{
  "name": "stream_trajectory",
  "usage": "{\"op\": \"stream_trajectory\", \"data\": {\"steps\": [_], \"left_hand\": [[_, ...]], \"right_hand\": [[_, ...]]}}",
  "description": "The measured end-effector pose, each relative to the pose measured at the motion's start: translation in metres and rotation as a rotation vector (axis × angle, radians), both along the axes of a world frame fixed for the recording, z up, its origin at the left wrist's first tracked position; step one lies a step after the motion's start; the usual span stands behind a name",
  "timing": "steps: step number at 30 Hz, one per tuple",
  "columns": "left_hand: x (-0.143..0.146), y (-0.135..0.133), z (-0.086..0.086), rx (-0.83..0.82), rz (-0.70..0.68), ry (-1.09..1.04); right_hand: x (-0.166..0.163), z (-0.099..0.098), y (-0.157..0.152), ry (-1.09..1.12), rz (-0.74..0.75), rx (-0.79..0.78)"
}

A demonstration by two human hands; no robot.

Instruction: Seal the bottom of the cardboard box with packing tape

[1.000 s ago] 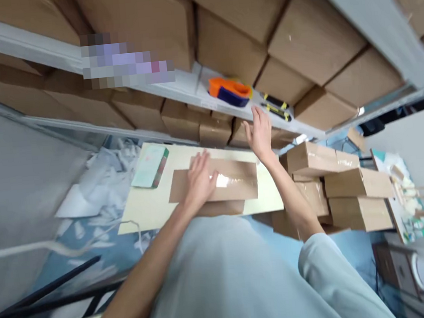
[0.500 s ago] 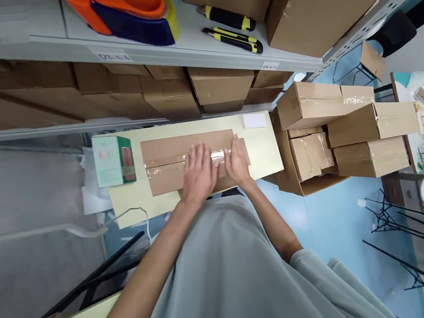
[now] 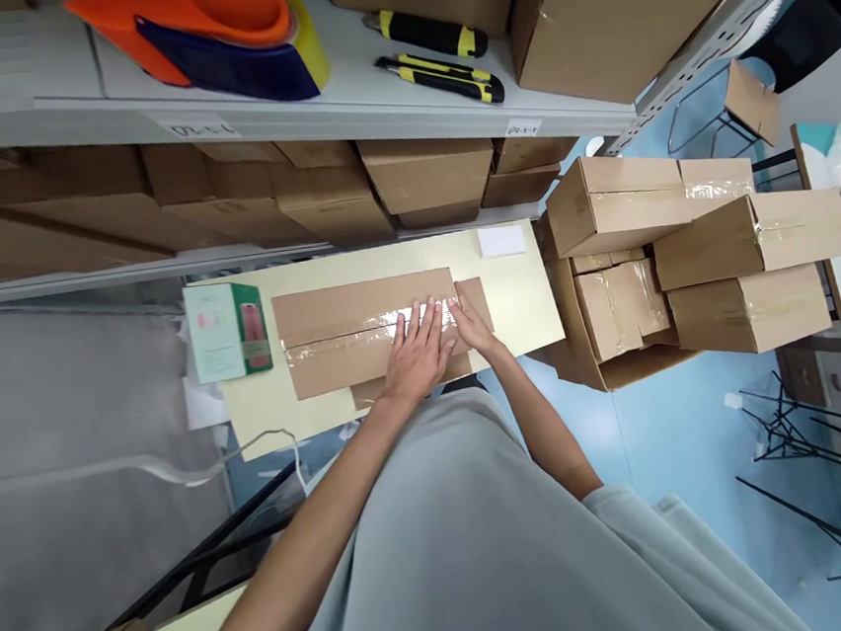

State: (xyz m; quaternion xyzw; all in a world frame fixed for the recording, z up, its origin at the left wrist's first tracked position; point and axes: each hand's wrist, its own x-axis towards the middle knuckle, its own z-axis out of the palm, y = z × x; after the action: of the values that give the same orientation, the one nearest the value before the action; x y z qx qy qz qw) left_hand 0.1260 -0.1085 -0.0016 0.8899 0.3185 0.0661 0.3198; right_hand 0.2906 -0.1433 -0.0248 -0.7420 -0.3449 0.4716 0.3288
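One long flat cardboard box [image 3: 363,331] lies lengthwise on a pale yellow table [image 3: 522,286], near its middle. Brown, plain, its top seam closed with one strip of clear glossy tape [image 3: 340,335] that catches the light. A second cardboard edge shows under its near side.

Two hands on it. Left hand [image 3: 418,347] lies flat, fingers spread, palm down on the tape toward the box's right end. Right hand [image 3: 471,318] lies just beside it, fingers extended and pressed on the same seam at the box's right end; fingertips of the two hands almost meet. Neither hand is clasped round anything.

On the table, left of the box: one small green-and-white carton [image 3: 227,330]. At the far right corner: one white slip [image 3: 502,240].

Right of the table: a stack of taped cartons [image 3: 712,258], at least four visible.

Shelf [image 3: 370,102] above: one orange-and-blue tape dispenser [image 3: 207,33], two black-and-yellow utility knives [image 3: 440,56], several brown cartons around and beneath.
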Motion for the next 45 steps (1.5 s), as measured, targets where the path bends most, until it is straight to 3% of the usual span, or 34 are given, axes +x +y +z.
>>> {"op": "stream_trajectory", "data": {"steps": [3,8,11,15,20,27,32,37,42,45], "left_hand": [[-0.015,0.015,0.005,-0.051,0.074,-0.046],[-0.087,0.064,0.012,0.019,0.618,-0.074],[-0.121,0.085,0.010,-0.018,0.772,-0.056],[-0.111,0.084,0.004,-0.073,0.771,-0.057],[-0.082,0.070,-0.006,-0.093,0.848,-0.034],[-0.109,0.076,-0.033,-0.382,0.834,-0.159],[-0.115,0.080,-0.040,-0.432,0.809,-0.246],[-0.108,0.076,-0.024,-0.290,0.763,-0.221],[-0.067,0.063,0.010,-0.090,0.559,-0.221],[-0.056,0.063,0.016,-0.072,0.519,-0.200]], "right_hand": [[0.001,0.010,-0.001,-0.077,0.026,-0.062],[-0.003,0.044,-0.002,-0.586,0.054,-0.100],[-0.017,0.064,0.005,-0.785,0.119,-0.093],[-0.048,0.073,0.022,-0.872,0.151,-0.123],[-0.072,0.057,0.031,-0.927,0.093,-0.194],[-0.049,0.035,0.016,-0.881,0.035,-0.152],[-0.036,0.032,0.013,-0.819,0.045,-0.146],[-0.038,0.036,0.013,-0.806,0.022,-0.146],[-0.072,0.037,0.020,-0.899,0.039,-0.062],[-0.077,0.034,0.024,-0.869,0.022,-0.012]]}}
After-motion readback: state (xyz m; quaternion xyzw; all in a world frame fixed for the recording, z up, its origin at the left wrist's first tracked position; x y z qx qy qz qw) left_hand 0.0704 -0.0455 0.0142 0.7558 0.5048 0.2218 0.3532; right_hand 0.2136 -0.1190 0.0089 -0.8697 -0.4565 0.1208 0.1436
